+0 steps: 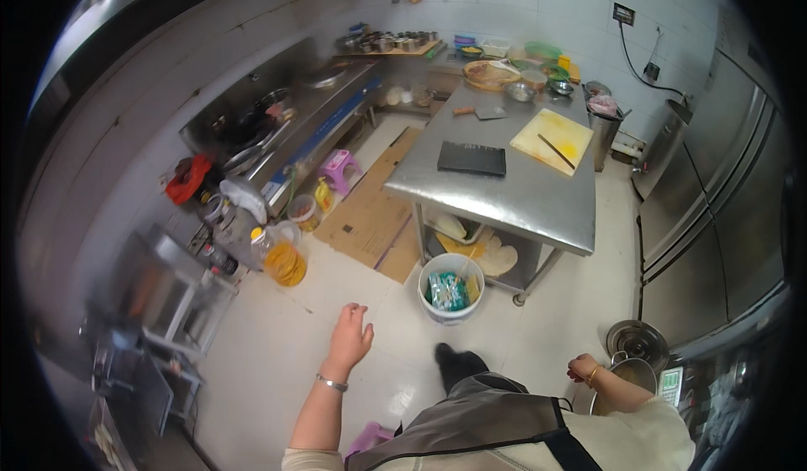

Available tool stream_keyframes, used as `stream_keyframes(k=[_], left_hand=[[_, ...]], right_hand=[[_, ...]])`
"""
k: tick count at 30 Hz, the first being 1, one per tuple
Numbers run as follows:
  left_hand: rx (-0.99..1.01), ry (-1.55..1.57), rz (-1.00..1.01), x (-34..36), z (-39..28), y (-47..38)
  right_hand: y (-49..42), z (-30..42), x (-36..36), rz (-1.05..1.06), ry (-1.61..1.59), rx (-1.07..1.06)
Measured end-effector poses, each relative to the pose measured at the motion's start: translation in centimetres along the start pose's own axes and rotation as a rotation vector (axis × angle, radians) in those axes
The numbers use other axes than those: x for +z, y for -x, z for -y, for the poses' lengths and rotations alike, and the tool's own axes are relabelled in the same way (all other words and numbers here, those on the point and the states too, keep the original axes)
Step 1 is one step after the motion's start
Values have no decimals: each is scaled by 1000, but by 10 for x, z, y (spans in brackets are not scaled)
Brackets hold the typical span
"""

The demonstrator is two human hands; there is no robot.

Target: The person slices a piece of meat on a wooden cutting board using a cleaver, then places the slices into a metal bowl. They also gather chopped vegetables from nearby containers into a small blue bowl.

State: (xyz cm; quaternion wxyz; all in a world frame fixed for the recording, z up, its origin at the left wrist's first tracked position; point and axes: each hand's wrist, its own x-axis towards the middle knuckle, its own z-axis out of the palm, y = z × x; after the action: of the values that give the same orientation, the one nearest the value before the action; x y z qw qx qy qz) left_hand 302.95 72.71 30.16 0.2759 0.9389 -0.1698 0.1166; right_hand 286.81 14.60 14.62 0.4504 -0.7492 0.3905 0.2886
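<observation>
My left hand [351, 337] hangs over the pale tiled floor with its thumb apart from the fingers and nothing in it. A metal bracelet circles that wrist. At the right, my right hand [583, 367] is held low beside a large metal pot [638, 373], its fingers curled; what may be inside them is hidden. In front of me stands a steel worktable [488, 201]. On it lie a black tray-like slab [471, 159], a cleaver [490, 113] and a yellow-stained cutting board [547, 132] with a dark stick [556, 151] across it.
A white bucket [426, 304] holding packets stands before the table. Cardboard [372, 219] covers floor beside the stove [328, 102]. An oil jug [285, 262], a gas cylinder [236, 228] and a purple stool [340, 170] stand left. A steel refrigerator [712, 212] lines the right.
</observation>
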Motion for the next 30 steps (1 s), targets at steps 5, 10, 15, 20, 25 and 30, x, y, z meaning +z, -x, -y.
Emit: stream_keyframes(k=[5,10,15,20,25,30], left_hand=[[-190,77,234,60,130,-24],[-834,6,755,41,277,84],[-1252,-11,843,16,398,71],[-1184,-22,795,0,539,-65],[-660,-80,548,-15,673,-340],[-296,92,401,13,696,-689]], right_hand=[[-133,184,74,66,674,-329],[-203,475,169,157,752,-719],[-207,709,219,-153,993,-731],[-213,800,247,101,1297,-316],[-236,810,251,144,1244,-167],[-257,797,255,148,1103,-146]])
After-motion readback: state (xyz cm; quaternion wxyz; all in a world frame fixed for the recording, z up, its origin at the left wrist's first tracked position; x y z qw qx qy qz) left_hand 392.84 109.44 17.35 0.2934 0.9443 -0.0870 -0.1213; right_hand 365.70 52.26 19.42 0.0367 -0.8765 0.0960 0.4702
